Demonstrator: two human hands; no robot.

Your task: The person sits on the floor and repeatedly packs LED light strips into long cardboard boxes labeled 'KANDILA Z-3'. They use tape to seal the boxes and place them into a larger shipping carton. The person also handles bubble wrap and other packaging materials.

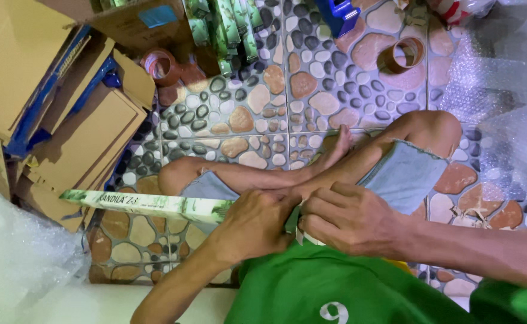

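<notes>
I sit cross-legged on a pebble-patterned tile floor. A long, narrow green and white box (143,204) lies across my lap, its far end pointing left. My left hand (257,221) is closed around the near end of the box. My right hand (350,219) grips the same end from the right, fingers curled over it. The two hands touch each other. The end of the box is hidden between them.
Flattened cardboard boxes (65,120) are stacked at the left. Two brown tape rolls (161,65) (402,55) lie on the floor ahead. More long green boxes (224,27) stand at the top. Bubble wrap (503,90) covers the right side and the lower left (11,258).
</notes>
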